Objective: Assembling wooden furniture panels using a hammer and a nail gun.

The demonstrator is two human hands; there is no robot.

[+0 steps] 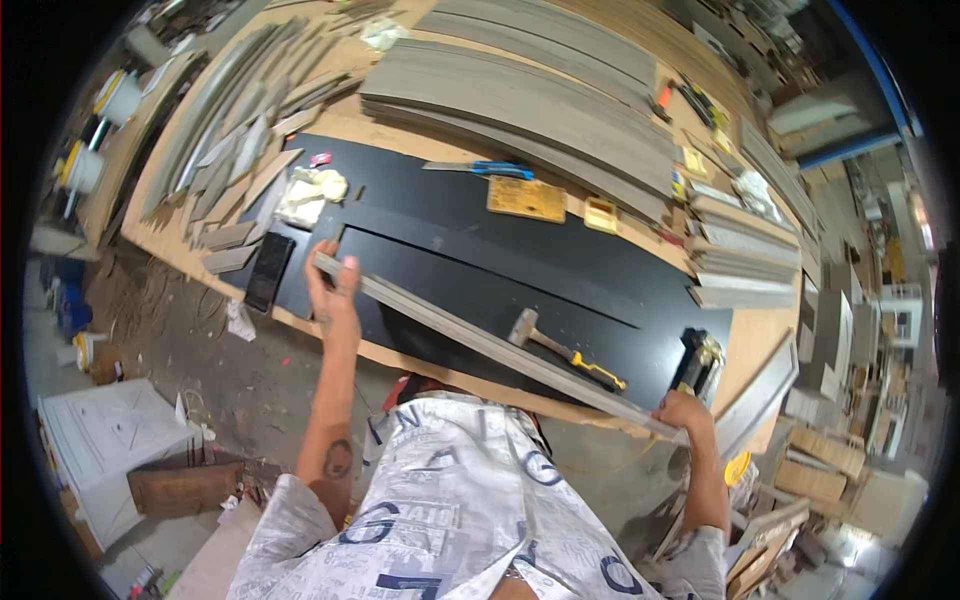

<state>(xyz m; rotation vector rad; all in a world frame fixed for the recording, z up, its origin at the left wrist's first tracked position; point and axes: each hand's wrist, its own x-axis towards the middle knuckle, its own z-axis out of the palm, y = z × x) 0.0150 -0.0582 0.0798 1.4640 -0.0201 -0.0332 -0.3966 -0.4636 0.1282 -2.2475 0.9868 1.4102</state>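
Grey strip stretched between the two hands! Left hand has thumb and fingers bent around one end; right hand is curled tight on the other. Beyond both lies a black panel, a hammer on it, left of the right hand. Dark flat slab just left of the left hand!

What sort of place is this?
Probably a woodworking or furniture workshop: stacked grey boards, a hammer lying on a dark panel, and a long grey strip held between the left hand and right hand.
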